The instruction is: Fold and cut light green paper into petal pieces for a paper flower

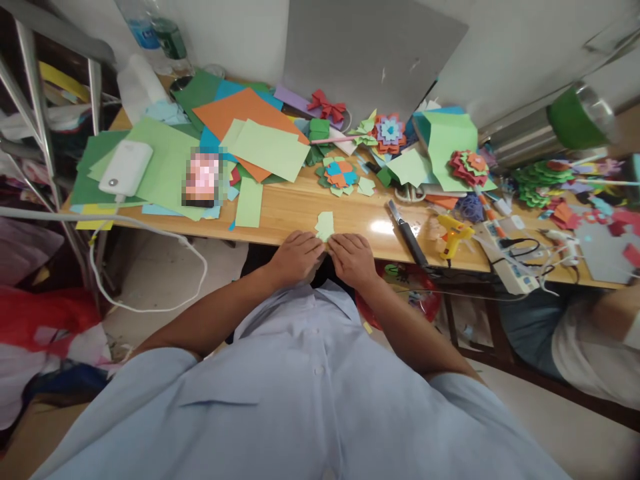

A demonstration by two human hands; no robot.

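At the table's front edge, my left hand and my right hand are close together, fingers closed on a small pale green paper piece with notched edges. Its upper part shows above my fingertips; the lower part is hidden by them. Just beyond lie a layered paper flower in orange, blue and green, and a loose pale green paper cutout. A strip of light green paper is to the left of my hands. To the right rests a utility knife with a dark handle.
A yellow glue gun and a power strip stand at the right. Coloured paper sheets, a phone and a white power bank with a hanging cable lie left. A seated person is at the far right.
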